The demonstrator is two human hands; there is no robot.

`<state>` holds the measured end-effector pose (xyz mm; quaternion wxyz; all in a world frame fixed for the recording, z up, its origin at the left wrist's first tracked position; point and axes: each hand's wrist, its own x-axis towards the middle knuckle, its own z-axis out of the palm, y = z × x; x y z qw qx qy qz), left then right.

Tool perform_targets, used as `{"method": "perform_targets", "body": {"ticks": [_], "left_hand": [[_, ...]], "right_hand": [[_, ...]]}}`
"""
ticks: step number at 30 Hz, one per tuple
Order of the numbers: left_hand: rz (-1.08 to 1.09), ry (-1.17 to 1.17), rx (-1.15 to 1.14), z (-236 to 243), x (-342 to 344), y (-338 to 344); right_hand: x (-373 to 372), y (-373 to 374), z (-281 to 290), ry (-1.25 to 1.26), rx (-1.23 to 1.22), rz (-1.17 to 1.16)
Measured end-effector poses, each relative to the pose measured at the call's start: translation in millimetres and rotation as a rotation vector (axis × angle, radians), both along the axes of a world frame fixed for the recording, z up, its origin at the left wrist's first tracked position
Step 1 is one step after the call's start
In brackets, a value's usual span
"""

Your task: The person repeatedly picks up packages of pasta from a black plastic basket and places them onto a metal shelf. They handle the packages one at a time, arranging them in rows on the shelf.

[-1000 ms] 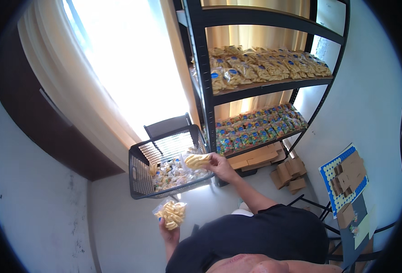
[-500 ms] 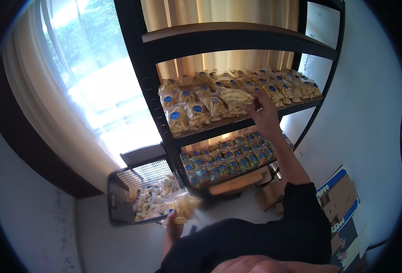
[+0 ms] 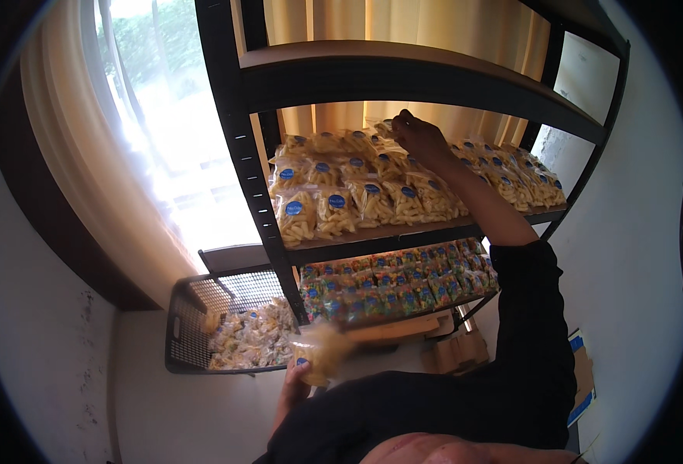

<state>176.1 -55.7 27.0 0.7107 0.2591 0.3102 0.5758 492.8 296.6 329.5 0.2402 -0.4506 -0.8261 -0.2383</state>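
My left hand (image 3: 295,383) is closed on a clear snack bag (image 3: 316,359) with a blue round label, held low beside the shelf; the bag is blurred by motion. My right hand (image 3: 420,139) reaches over the middle shelf to its back row. Its fingers are pinched at the top of another snack bag (image 3: 384,128), which is partly hidden by the hand. Rows of similar bags of pale yellow stick snacks (image 3: 335,213), each with a blue label, stand along that shelf below my right forearm.
A dark shelving unit (image 3: 426,85) fills the middle. Its lower shelf carries multicoloured packets (image 3: 380,288). Left of it is a dark mesh basket (image 3: 183,338) with more snack bags inside. Cardboard boxes (image 3: 456,353) lie below the shelf. A bright window (image 3: 179,155) with a curtain is at left.
My right hand has moved with its bag from the shelf's front edge up to the back row. My left hand still holds its bag low beside the basket. The view has shifted slightly.
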Motion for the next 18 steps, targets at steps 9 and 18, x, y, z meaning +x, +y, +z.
{"method": "perform_targets", "body": {"ticks": [9,18], "left_hand": [[-0.152,0.059,0.04,37,-16,24],[-0.281,-0.138,0.188,87,-6,71]], "right_hand": [[-15,-30,25,0.077,-0.361,-0.091],[-36,-163,30,0.251,-0.563,0.248]]}}
